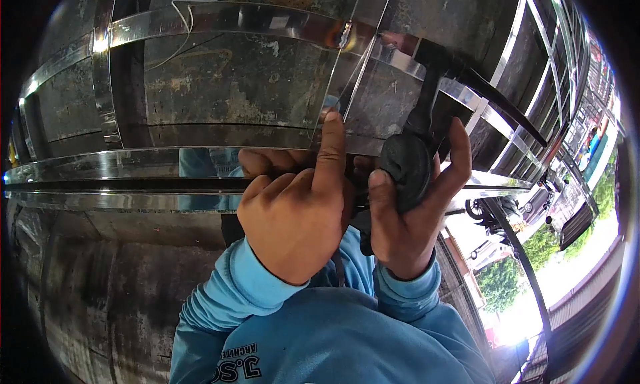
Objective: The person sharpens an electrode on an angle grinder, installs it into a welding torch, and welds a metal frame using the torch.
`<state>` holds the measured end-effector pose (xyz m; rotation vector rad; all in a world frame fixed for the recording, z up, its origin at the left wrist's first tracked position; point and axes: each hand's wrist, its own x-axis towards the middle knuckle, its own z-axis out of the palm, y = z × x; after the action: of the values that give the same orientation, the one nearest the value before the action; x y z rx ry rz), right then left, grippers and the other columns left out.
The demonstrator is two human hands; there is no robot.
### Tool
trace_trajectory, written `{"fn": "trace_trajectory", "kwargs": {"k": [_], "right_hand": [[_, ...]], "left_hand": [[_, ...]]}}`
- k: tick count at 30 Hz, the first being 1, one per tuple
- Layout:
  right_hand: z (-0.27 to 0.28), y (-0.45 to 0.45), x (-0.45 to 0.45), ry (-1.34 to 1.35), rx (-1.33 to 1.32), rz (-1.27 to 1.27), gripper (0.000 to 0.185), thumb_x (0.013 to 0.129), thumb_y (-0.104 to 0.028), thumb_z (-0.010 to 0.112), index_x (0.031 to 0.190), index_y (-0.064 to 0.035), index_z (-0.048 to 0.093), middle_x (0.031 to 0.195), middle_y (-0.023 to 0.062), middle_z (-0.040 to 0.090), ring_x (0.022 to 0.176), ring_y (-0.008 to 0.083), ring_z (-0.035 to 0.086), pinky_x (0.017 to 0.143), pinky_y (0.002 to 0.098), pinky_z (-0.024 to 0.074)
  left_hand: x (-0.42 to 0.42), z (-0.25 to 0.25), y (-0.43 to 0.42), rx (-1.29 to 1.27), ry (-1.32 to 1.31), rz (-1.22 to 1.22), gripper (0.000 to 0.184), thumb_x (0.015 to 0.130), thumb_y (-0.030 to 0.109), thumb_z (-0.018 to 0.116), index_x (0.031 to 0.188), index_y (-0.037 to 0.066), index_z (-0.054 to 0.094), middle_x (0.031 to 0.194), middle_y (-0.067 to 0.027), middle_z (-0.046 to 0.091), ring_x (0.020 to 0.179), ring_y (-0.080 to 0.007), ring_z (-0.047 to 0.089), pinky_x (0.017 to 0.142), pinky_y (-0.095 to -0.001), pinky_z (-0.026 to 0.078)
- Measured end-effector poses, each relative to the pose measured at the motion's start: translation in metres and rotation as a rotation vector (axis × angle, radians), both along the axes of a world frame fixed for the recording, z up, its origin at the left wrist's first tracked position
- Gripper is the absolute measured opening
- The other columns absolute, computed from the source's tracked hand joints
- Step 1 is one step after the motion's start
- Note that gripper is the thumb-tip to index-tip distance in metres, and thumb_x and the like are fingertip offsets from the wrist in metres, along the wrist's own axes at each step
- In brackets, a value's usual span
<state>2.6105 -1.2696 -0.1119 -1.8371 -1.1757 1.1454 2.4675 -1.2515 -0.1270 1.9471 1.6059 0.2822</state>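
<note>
My left hand [290, 217] is over the long polished metal bar [120, 167], back of the hand up. Its index finger is stretched out and its tip is at a narrower shiny bar [350, 64] crossing upward; the other fingers are bent, and the thumb is hidden. Nothing shows in this hand. My right hand [413, 217] is closed around the rounded grip of a black welding torch [420, 114], thumb in front. The torch's pinkish nozzle points left, near a heat-tinted joint [345, 36] where the crossing bar meets another metal strip. A long black rear cap slants down to the right.
Dark, scuffed panels [233, 84] lie behind the bars. A thin pale wire [190, 21] curls at the upper left. More shiny framework [553, 44] stands at the right, with a motorcycle [493, 211], parked vehicles and greenery beyond it.
</note>
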Motion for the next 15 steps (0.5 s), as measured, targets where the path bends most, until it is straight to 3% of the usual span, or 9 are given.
{"fn": "trace_trajectory", "kwargs": {"k": [2,5,14,15], "right_hand": [[0.0006,-0.0008,-0.002,-0.01,0.004,-0.031,0.082,0.094,-0.008,0.063,0.156,-0.0048,0.009,0.129,0.0227,0.052,0.101,0.023,0.064,0.089,0.036,0.0539],[-0.0002,-0.0004,0.0011,-0.012,-0.014,0.02,0.086,0.089,0.001,0.057,0.155,-0.0049,0.002,0.127,0.0259,0.047,0.104,0.0254,0.062,0.086,0.0356,0.0532],[-0.0001,-0.0005,-0.0033,-0.005,0.007,0.008,0.087,0.088,0.001,0.059,0.154,-0.0039,0.002,0.126,0.0259,0.048,0.103,0.0263,0.062,0.087,0.0361,0.0528],[0.0002,-0.0014,0.0004,-0.135,-0.002,0.093,0.087,0.088,0.001,0.06,0.154,-0.0035,0.002,0.125,0.0256,0.048,0.102,0.0264,0.063,0.087,0.0363,0.0527]], "left_hand": [[-0.0011,-0.0015,-0.0025,0.006,-0.015,0.001,0.064,0.076,0.016,0.071,0.137,-0.001,0.059,0.053,0.0027,0.059,0.045,-0.0094,0.06,0.047,-0.0254,0.046],[-0.0004,-0.0024,-0.0032,0.018,-0.004,0.002,0.064,0.075,0.016,0.071,0.136,-0.001,0.059,0.053,0.0029,0.059,0.045,-0.0095,0.06,0.048,-0.0253,0.046],[-0.0012,-0.0006,-0.0047,-0.011,-0.009,0.023,0.061,0.077,0.016,0.07,0.135,0.001,0.061,0.054,0.0028,0.059,0.047,-0.0105,0.061,0.05,-0.0266,0.047],[-0.0015,-0.0001,-0.0045,-0.01,0.005,0.01,0.061,0.077,0.017,0.07,0.135,0.001,0.062,0.053,0.0027,0.058,0.047,-0.011,0.06,0.05,-0.0269,0.048]]}}
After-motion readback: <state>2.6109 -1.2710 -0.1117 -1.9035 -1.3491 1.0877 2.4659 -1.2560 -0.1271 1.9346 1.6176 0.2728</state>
